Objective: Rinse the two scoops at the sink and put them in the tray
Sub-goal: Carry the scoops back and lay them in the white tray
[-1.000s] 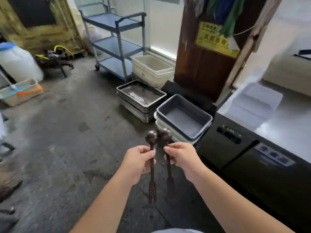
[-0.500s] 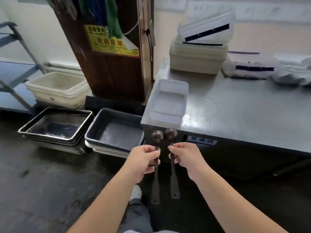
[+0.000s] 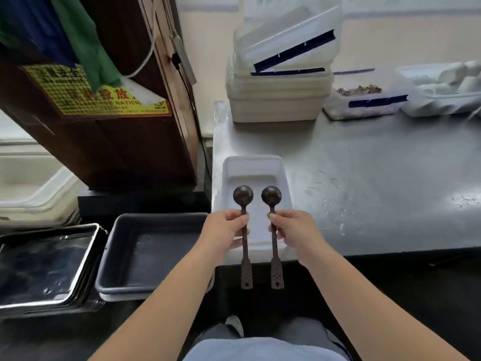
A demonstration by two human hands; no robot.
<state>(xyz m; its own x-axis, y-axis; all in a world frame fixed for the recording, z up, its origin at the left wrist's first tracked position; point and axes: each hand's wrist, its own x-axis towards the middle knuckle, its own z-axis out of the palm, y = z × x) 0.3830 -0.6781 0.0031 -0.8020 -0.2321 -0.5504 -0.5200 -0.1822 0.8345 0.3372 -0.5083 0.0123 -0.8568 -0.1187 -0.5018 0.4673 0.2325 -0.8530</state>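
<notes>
Two dark long-handled scoops are held upright, bowls up, over a white rectangular tray (image 3: 254, 162) at the left front corner of a steel counter. My left hand (image 3: 223, 231) grips the left scoop (image 3: 243, 204) by its handle. My right hand (image 3: 295, 230) grips the right scoop (image 3: 271, 201) the same way. The two round bowls hang above the tray's inside, a hand's width apart. The perforated handle ends reach below the counter's front edge.
The steel counter (image 3: 377, 183) carries stacked white tubs (image 3: 278, 100) and bagged containers (image 3: 364, 102) at the back. On the floor to the left sit a grey bin (image 3: 117, 256), stacked metal trays (image 3: 46, 269) and a brown cabinet (image 3: 117, 142).
My view swung right from the floor to the counter and came closer. Both hands carried the scoops over the white tray, and the scoops moved apart from each other.
</notes>
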